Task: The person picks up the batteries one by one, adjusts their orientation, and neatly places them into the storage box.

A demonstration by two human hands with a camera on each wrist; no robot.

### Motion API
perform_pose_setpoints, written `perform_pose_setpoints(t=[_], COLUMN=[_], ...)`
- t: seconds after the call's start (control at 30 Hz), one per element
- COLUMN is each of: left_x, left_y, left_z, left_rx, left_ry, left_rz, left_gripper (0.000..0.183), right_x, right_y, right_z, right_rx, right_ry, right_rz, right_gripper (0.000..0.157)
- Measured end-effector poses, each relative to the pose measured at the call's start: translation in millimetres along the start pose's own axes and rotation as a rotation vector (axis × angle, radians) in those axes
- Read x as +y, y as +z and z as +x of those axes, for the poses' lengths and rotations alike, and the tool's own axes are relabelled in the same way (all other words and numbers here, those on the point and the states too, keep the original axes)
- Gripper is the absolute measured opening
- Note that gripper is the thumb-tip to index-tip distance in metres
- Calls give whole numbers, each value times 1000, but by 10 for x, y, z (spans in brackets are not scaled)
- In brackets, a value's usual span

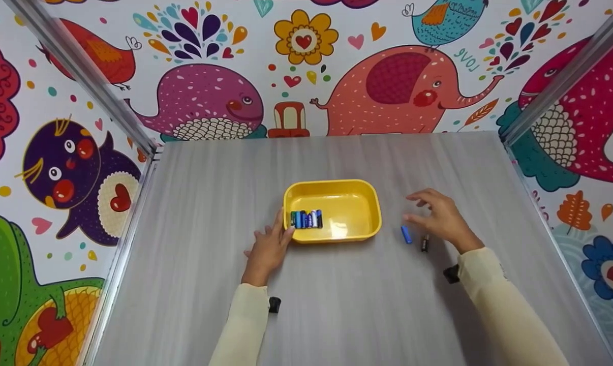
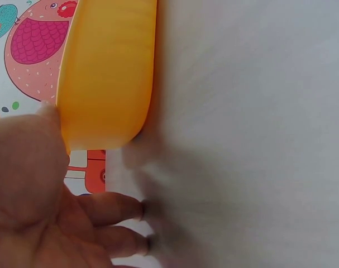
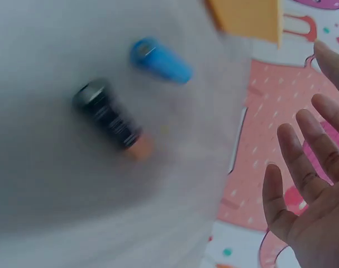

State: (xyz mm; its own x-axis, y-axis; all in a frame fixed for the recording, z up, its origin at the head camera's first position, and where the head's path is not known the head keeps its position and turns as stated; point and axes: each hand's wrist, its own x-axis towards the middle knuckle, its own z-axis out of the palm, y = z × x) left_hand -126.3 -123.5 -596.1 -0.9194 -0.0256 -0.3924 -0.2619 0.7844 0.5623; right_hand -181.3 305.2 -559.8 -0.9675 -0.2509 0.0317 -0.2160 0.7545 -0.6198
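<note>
A yellow tray (image 1: 355, 235) stands on the table, with a row of several small batteries (image 1: 306, 219) upright side by side in its near left corner. My left hand (image 1: 267, 251) touches the tray's left end, thumb at the rim; its other fingers spread loosely in the left wrist view. To the right of the tray, my right hand (image 1: 441, 218) hovers with fingers apart and nothing between them. Below it on the table lie a blue battery (image 1: 406, 235) and a black battery (image 1: 425, 244) with a copper-coloured end (image 3: 140, 148).
The grey wood-grain table (image 1: 210, 193) meets walls printed with cartoon animals (image 1: 393, 96) at the back and sides. Metal frame bars (image 1: 560, 86) run along the corners. A small black device (image 1: 452, 274) sits at the right wrist, another (image 1: 274, 304) at the left.
</note>
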Motion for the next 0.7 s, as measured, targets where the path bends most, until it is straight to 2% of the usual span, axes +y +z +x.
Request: perform_pose_setpoints(t=[0.23, 0.37, 0.6, 0.7], left_x=[2, 6, 2, 7], left_y=[10, 9, 2, 1], left_z=[3, -5, -5, -4], left_rx=[-3, -2, -2, -3], left_ry=[-4, -6, -1, -1], left_rz=[-7, -8, -2, 9], left_gripper=[71, 71, 71, 71], right_x=[311, 437, 551, 577], right_y=[-6, 16, 51, 59], right_z=[-245, -348, -461, -489], right_rx=[-51, -82, -136, -152], right_ry=[20, 32, 108, 105], right_rz=[-4, -25, -64, -87], right_gripper=[59, 65, 69, 71])
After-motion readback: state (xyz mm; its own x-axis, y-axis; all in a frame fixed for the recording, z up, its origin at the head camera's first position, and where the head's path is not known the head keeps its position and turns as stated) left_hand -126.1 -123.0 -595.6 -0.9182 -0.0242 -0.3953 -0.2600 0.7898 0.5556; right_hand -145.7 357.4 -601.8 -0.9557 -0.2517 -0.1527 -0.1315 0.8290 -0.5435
